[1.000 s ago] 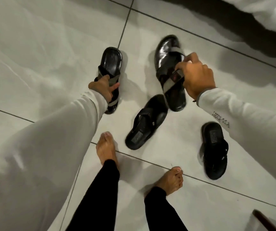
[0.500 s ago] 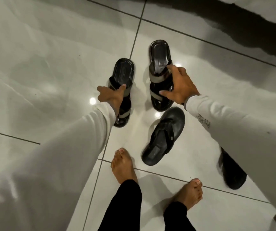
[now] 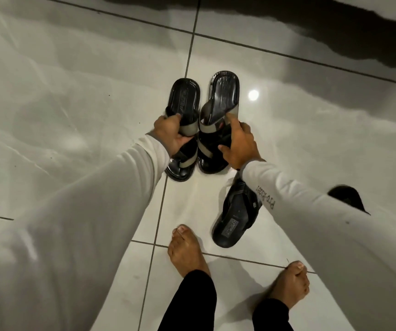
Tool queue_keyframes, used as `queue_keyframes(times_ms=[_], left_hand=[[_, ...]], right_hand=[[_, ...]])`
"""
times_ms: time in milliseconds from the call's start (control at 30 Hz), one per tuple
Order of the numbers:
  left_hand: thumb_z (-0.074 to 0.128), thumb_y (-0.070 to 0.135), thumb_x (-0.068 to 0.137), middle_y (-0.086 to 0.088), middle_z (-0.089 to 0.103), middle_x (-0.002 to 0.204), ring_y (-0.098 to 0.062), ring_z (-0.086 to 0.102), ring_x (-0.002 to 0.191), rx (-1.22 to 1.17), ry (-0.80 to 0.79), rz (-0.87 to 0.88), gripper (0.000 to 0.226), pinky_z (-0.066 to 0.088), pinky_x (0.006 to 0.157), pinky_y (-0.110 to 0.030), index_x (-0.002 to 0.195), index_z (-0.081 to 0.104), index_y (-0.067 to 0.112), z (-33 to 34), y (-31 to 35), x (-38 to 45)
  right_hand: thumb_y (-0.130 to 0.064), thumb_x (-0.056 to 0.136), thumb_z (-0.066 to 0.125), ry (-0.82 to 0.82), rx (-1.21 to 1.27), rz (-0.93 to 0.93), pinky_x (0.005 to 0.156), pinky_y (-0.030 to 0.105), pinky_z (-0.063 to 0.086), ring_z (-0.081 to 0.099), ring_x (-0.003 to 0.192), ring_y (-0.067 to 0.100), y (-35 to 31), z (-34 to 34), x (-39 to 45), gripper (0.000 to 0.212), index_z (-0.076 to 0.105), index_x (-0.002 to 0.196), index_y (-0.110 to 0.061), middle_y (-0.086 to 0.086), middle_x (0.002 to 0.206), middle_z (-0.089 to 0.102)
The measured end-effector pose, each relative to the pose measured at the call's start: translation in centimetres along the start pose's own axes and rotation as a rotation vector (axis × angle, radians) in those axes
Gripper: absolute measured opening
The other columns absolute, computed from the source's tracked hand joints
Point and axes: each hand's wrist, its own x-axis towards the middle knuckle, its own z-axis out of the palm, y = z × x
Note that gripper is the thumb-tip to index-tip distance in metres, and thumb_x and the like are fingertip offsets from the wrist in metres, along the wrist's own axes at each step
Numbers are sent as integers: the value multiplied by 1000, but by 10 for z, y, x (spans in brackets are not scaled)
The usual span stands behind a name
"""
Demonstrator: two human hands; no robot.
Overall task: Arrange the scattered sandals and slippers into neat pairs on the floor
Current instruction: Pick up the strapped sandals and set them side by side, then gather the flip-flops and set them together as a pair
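Since a second ago right sandal (image 3: 218, 120) brought just beside left sandal (image 3: 184, 130), each strap gripped by right hand (image 3: 240, 145) and left hand (image 3: 170, 134); first pair nearly set, slipper (image 3: 236, 216) just behind unpaired.

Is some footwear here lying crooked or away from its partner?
Yes. The black slipper near the right foot lies diagonal, and its likely partner sits apart, mostly hidden behind the right sleeve. The two strapped sandals, left and right, are side by side in the hands.
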Motion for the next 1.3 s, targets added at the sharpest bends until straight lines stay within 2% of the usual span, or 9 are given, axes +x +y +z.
queue_keyframes(times_ms=[133, 233, 367, 533, 633, 867, 1067, 1200, 1300], left_hand=[[51, 49, 103, -13, 56, 147, -38, 59, 131, 525, 239, 157, 56, 57, 102, -49, 146, 49, 14, -16, 4, 4], [48, 48, 102, -11, 43, 152, -40, 47, 136, 906, 381, 186, 51, 47, 110, -52, 147, 46, 24, -48, -7, 8], [55, 48, 100, -6, 47, 136, -40, 54, 124, 457, 212, -94, 45, 49, 91, -63, 136, 38, 27, -48, -35, 13], [56, 31, 101, -10, 55, 138, -40, 61, 121, 415, 213, 59, 37, 60, 69, -50, 135, 45, 19, -24, -27, 30], [52, 30, 102, -14, 57, 142, -42, 60, 126, 442, 203, 146, 40, 55, 92, -66, 140, 48, 15, -6, -8, 36], [50, 39, 104, -25, 52, 144, -44, 53, 132, 1041, 328, 353, 53, 46, 112, -49, 142, 45, 3, 1, -44, -17], [63, 46, 97, -20, 63, 134, -40, 60, 126, 1416, 38, 218, 48, 50, 108, -45, 127, 62, 9, 8, -181, -84], [67, 33, 97, -21, 43, 154, -46, 53, 133, 1510, 51, 395, 79, 49, 108, -55, 158, 22, 11, 47, -252, -88], [68, 28, 96, -23, 43, 153, -46, 53, 133, 1599, 149, 468, 96, 48, 106, -56, 162, 0, 31, 70, -264, -76]], right_hand=[[-14, 88, 68, 101, 110, 154, 104, 50, 46, 53, 126, 42, 6, 15, -13, 86, 17, 157, -26, 17, 145, 40], [-24, 89, 68, 22, 234, 272, 107, 47, 42, 49, 128, 43, 9, 33, -21, 87, 15, 158, -26, 18, 143, 46], [-22, 89, 67, 41, 337, 322, 106, 41, 41, 47, 127, 41, 6, 49, -21, 84, 18, 158, -24, 20, 143, 45], [-17, 88, 67, 91, 312, 285, 103, 43, 44, 54, 119, 43, 5, 37, -5, 82, 22, 157, -25, 22, 136, 44], [-16, 87, 64, 89, 286, 257, 100, 44, 46, 57, 115, 43, 4, 20, 9, 75, 28, 153, -26, 19, 133, 45], [-18, 87, 60, -24, 118, 288, 103, 48, 47, 51, 126, 41, 41, -15, -40, 71, 30, 151, -24, 17, 142, 40], [-16, 89, 62, 133, 48, 607, 101, 47, 45, 50, 129, 41, 174, -48, -136, 63, 35, 146, -11, 19, 148, 35], [-22, 88, 68, 317, 74, 981, 102, 55, 43, 46, 131, 49, 275, -74, -152, 81, 20, 150, -3, 27, 153, 28], [-35, 84, 74, 230, 127, 994, 102, 57, 43, 47, 130, 50, 334, -81, -153, 96, 13, 156, -17, 27, 151, 33]])
